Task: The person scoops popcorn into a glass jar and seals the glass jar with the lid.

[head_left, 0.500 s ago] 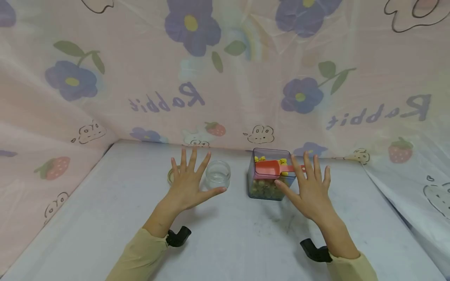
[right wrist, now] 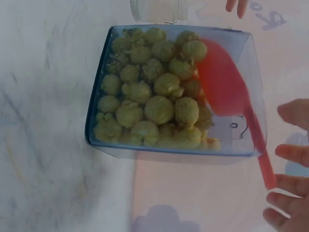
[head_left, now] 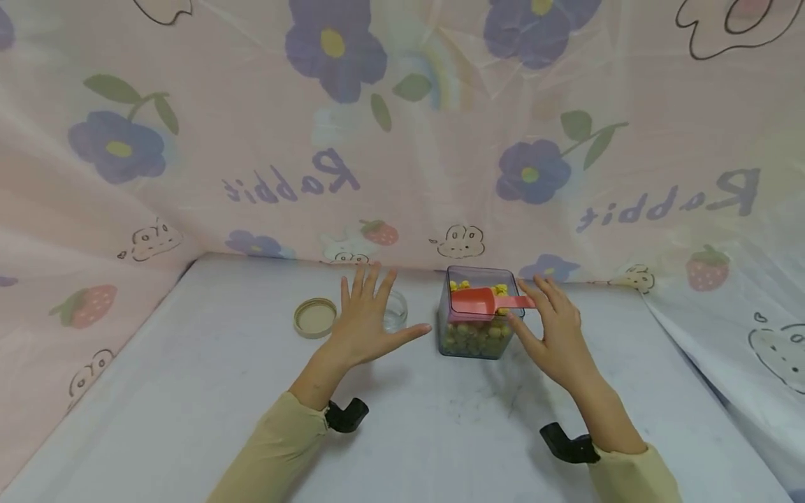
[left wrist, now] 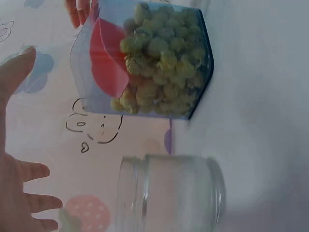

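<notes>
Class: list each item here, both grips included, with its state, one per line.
Jar: upright, uncovered, looks empty.
Lid: off the jar, lying apart.
Box: open, partly filled.
Popcorn: loose inside the box.
Scoop: bowl in the box, handle over its rim.
Left grip: fingers spread, holding nothing.
Right grip: fingers slightly bent near the scoop's handle, contact unclear.

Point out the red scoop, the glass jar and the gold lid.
Red scoop [head_left: 476, 302], head view: on its bowl.
Glass jar [left wrist: 176, 193], left wrist view: on its side.
Gold lid [head_left: 316, 318], head view: at its centre.
</notes>
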Available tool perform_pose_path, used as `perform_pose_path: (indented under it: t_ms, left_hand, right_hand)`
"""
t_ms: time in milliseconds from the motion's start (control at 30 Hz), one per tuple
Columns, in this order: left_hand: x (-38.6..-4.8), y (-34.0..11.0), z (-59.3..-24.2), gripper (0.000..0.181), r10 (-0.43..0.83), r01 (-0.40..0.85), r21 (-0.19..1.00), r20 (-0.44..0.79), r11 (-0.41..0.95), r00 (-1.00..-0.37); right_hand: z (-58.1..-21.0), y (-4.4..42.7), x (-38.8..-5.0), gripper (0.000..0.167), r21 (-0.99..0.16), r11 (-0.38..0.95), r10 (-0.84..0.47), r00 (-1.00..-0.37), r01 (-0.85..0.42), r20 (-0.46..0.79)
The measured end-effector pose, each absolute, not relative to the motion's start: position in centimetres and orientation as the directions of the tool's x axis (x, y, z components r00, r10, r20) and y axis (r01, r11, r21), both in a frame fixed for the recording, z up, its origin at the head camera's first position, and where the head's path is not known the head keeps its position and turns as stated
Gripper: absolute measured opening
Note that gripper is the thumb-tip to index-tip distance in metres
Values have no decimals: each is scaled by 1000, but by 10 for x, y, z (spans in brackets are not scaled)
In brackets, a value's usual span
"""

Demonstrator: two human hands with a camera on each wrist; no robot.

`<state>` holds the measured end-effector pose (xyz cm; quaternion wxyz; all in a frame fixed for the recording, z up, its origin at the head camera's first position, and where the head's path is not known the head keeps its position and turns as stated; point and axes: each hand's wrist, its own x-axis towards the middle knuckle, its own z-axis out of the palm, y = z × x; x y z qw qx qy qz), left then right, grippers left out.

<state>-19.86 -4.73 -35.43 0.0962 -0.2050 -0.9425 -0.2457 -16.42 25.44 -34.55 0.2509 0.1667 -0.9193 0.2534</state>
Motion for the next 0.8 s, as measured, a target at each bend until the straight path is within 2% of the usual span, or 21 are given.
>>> perform_pose_path:
  t_ms: [100, 300, 800]
  left_hand:
    - [-204, -36, -355, 103, 319, 445, 503, 319, 741, -892]
    - [-211, -17, -354, 100, 295, 448, 651, 337, 613, -894]
    - [-228, 8, -359, 101, 321, 395, 799, 268, 452, -909]
  right_hand:
    - [-344, 256, -169, 50, -411, 794, -155, -804, -447, 575]
    - [-343, 261, -174, 46, -481, 764, -116, -826, -429, 552]
    - [-341, 267, -185, 44, -580, 718, -125, -891, -385, 437]
